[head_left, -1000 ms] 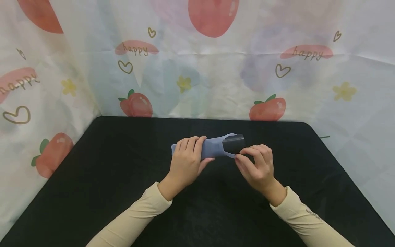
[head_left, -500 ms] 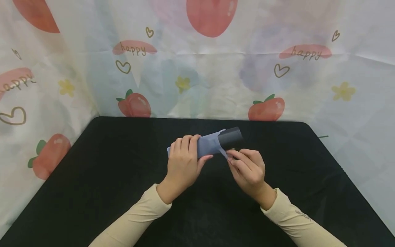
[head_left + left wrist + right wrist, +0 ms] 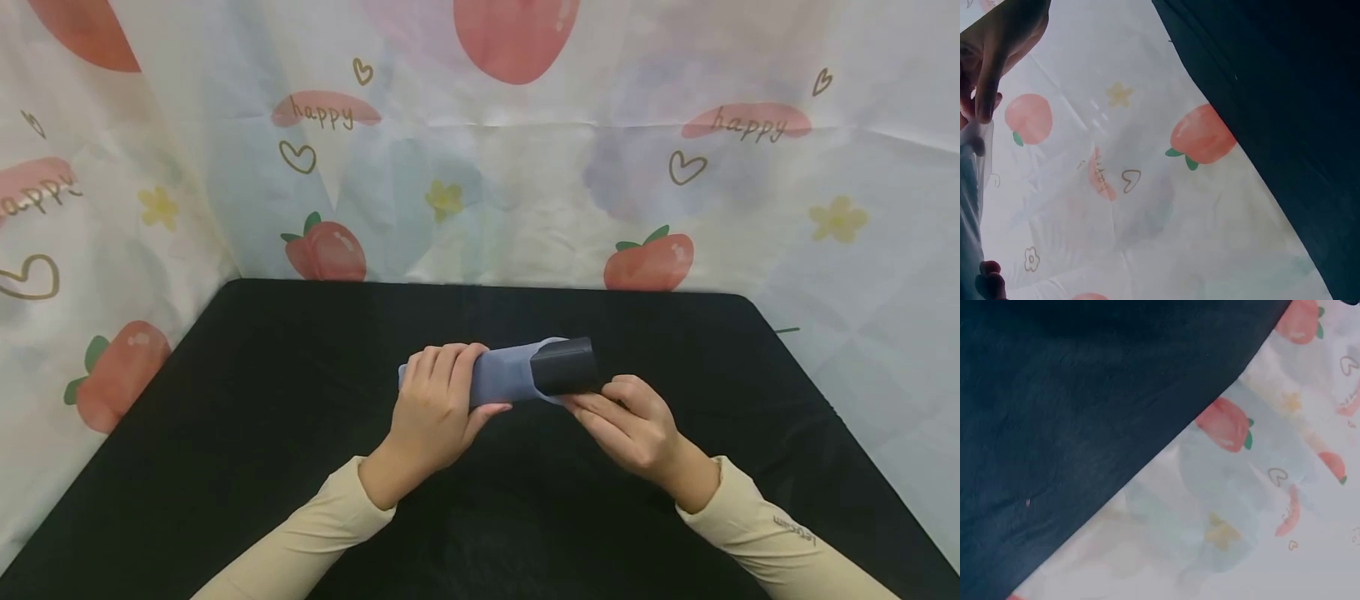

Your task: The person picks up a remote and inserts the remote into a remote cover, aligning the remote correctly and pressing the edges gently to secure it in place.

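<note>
Over the table a soft blue sleeve (image 3: 506, 375) lies nearly level, its mouth toward the right. From that mouth sticks out a dark, smooth, block-like piece (image 3: 566, 367), the rest of it hidden inside. My left hand (image 3: 435, 396) wraps round the sleeve's left part, thumb along the near side. At the lower edge of the mouth my right hand (image 3: 633, 425) pinches the sleeve's rim. In the left wrist view the right hand (image 3: 997, 56) holds the sleeve's edge (image 3: 982, 150), with left fingertips (image 3: 991, 281) lower down. The right wrist view catches neither hand nor sleeve.
A black cloth covers the table (image 3: 480, 517), whose far edge runs behind the hands. Beyond it hangs a pale curtain (image 3: 517, 192) printed with fruit, hearts and flowers, which also closes off the left and right sides.
The sleeve tilted up at its right end half a second ago, then came down nearer level. The right hand moved left, then back right, staying at the sleeve's rim. The left hand shifted slightly left.
</note>
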